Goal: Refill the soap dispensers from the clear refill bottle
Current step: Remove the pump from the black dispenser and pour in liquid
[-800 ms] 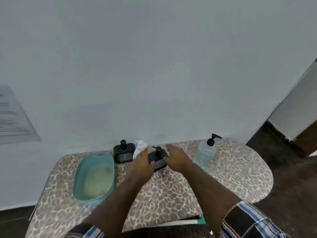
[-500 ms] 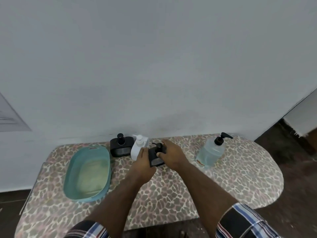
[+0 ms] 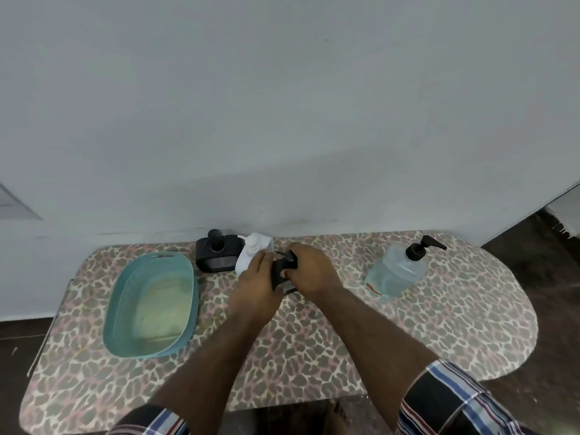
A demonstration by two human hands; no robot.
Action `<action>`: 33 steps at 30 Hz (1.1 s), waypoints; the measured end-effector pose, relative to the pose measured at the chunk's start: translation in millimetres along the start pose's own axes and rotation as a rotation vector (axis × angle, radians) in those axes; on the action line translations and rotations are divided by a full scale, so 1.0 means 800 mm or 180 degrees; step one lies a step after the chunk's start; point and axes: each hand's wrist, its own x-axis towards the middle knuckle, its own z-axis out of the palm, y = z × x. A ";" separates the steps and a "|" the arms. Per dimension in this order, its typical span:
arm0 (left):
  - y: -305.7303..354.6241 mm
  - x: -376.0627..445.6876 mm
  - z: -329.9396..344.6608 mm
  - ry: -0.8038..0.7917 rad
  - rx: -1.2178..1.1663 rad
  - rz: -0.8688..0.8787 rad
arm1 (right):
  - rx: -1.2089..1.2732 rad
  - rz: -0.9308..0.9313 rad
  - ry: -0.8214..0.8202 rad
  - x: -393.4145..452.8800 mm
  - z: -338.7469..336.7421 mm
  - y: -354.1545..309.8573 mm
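While gripping: left hand (image 3: 255,285) | right hand (image 3: 309,271) | both closed on black dispenser (image 3: 280,271)

Soft, even, dim-cool light; no clear source. Faint shadow band across the wall (image 3: 282,105). No glare. Wide-angle bend curves the table (image 3: 439,334) edges. Overall slightly soft, compression smear on leopard print.

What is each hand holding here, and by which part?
Both hold the black dispenser. Left hand grips its body from the left; right hand closes over the pump top. The clear refill bottle stands untouched.
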 end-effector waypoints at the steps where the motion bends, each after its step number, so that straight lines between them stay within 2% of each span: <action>1: 0.001 -0.001 -0.002 -0.0003 -0.0023 0.0049 | 0.0040 -0.0001 0.0008 -0.003 -0.003 -0.002; 6: 0.012 -0.010 -0.020 -0.0506 -0.0692 -0.0241 | 0.0184 -0.0025 -0.0107 -0.032 -0.029 -0.009; 11: -0.003 -0.043 -0.036 -0.1076 -0.0861 0.0054 | 0.0102 -0.0463 -0.0898 -0.069 -0.055 -0.008; 14: 0.002 -0.058 -0.040 -0.1011 -0.0992 0.0080 | 0.0432 -0.0443 -0.0960 -0.087 -0.061 -0.013; 19: 0.013 -0.078 -0.037 -0.0942 -0.0918 0.0169 | -0.0082 -0.0426 -0.0709 -0.103 -0.064 -0.025; 23: 0.010 -0.086 -0.040 -0.0857 -0.0935 0.0184 | 0.0247 -0.0400 -0.0764 -0.114 -0.065 -0.028; 28: 0.007 -0.090 -0.042 -0.0757 -0.0841 0.0225 | 0.0118 -0.0269 -0.0418 -0.127 -0.057 -0.035; 33: 0.001 -0.091 -0.044 -0.0715 -0.0813 0.0205 | 0.0578 -0.0334 -0.0622 -0.131 -0.053 -0.038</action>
